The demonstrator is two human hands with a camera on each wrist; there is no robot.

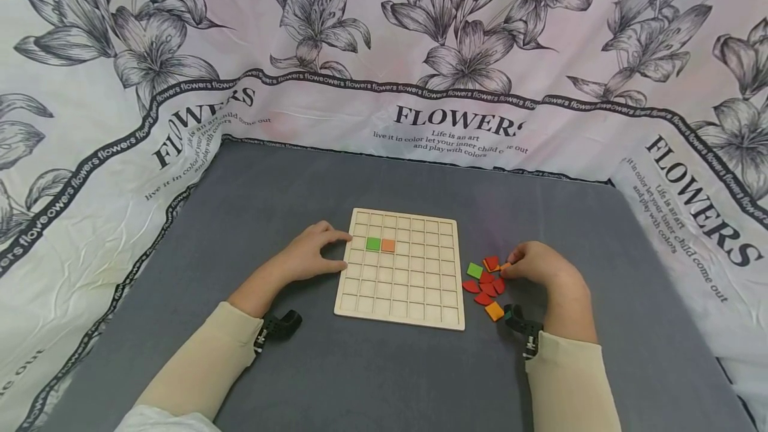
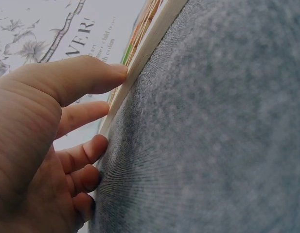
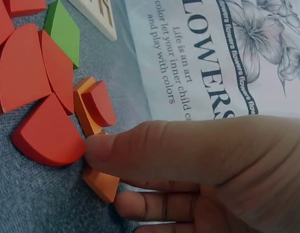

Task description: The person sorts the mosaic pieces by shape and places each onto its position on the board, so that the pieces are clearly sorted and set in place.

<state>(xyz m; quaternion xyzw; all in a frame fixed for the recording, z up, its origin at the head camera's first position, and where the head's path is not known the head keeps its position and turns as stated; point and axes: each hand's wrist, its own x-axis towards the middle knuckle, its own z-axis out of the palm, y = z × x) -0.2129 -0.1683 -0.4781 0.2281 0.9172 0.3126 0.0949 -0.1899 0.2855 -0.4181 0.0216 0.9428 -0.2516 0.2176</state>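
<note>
A pale wooden grid board [image 1: 399, 285] lies flat, with a green square [image 1: 373, 244] and an orange square [image 1: 388, 245] in neighbouring cells of an upper row. Thumb and fingertips of my left hand [image 1: 309, 252] rest against the board's left edge, the fingers loosely spread. To the right of the board, my right hand [image 1: 543, 264] pinches a small orange tile [image 3: 102, 185] between thumb and fingers; the thumb hides part of it. Right beside that thumb lies a red curved-edge tile [image 3: 50, 131]. Another red piece [image 3: 100, 103] overlaps an orange one [image 3: 84, 92] near the thumb tip.
Several red tiles [image 1: 487, 289] lie loosely grouped between the board and my right hand. A loose green tile [image 1: 475, 271] sits at the group's upper left, an orange tile [image 1: 495, 311] at its lower end. Flower-printed cloth [image 1: 456, 119] borders the grey table [image 1: 288, 185].
</note>
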